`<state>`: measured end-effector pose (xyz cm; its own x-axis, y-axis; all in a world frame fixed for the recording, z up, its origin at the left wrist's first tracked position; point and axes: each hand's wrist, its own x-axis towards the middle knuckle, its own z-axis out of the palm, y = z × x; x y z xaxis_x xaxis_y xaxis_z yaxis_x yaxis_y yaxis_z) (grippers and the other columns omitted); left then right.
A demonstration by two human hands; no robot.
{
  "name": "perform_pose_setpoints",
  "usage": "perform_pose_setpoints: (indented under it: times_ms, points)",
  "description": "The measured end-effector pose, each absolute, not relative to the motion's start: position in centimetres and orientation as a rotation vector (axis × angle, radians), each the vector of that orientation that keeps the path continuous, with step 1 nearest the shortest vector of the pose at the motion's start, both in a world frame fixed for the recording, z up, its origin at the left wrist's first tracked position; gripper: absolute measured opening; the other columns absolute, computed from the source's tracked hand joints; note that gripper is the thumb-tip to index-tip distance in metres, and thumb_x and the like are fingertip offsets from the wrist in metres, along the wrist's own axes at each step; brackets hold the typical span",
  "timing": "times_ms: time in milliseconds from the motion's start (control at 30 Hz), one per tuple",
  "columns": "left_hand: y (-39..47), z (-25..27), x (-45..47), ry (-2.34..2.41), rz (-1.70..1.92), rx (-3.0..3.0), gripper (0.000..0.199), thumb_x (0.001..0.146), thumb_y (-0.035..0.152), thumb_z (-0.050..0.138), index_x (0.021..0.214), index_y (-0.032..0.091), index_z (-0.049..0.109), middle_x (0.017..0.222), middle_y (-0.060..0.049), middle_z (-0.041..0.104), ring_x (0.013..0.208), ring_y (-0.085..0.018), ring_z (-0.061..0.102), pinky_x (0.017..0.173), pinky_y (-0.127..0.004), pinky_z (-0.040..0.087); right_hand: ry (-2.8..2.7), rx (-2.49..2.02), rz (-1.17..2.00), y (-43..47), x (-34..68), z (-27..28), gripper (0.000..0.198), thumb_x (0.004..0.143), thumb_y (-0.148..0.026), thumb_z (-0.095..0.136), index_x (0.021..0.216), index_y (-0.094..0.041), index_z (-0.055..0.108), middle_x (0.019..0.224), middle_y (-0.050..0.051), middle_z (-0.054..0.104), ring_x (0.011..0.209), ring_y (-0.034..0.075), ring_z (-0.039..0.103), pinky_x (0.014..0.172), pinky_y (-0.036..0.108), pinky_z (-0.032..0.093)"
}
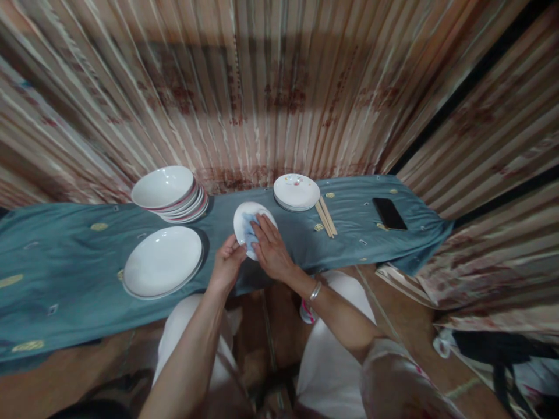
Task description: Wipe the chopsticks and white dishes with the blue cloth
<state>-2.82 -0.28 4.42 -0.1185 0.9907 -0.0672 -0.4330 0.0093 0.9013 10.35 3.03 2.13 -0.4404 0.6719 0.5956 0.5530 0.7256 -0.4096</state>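
A small white plate [241, 216] is held up over the front of the cloth-covered table. My left hand [227, 260] grips its lower left rim between thumb and fingers. A light blue cloth [248, 228] lies on the plate's face, and my right hand [271, 247] presses it there with the fingers laid over it. Part of the cloth and the plate's right side are hidden under those fingers. Behind and to the right rests a stack of small plates [297, 192] with a printed flower pattern. Several wooden chopsticks [326, 216] lie beside that stack.
On the left stands a stack of white bowls [168, 192] with red bands. Large white plates [162, 262] lie in front of it, near the edge. A black phone [389, 213] is at the right of the teal tablecloth [353, 233]. Patterned curtains [271, 87] hang behind.
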Motion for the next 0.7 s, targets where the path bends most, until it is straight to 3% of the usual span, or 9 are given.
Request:
perform_pose_setpoints:
  times_ms: [500,700]
  points:
    - [-0.6,4.5,-2.7,1.002,1.412,0.822,0.042,0.061,0.026,0.077,0.101,0.016,0.066,0.087,-0.006,0.073,0.078,-0.020,0.067,0.072,-0.031,0.050,-2.001,-1.052,0.328,6.5,9.6,2.2,0.049,0.098,-0.034,0.025,0.138,-0.010,0.039,0.149,0.018,0.034,0.143,0.025,0.022,0.117,0.050,0.022]
    - [-0.6,4.3,-2.8,0.992,1.412,0.826,0.043,0.063,0.026,0.077,0.103,0.016,0.066,0.088,-0.005,0.074,0.078,-0.019,0.067,0.074,-0.030,0.049,-1.937,-1.076,0.324,7.8,9.4,1.0,0.050,0.099,-0.040,0.023,0.138,-0.014,0.040,0.146,0.015,0.040,0.141,0.023,0.028,0.116,0.048,0.027]
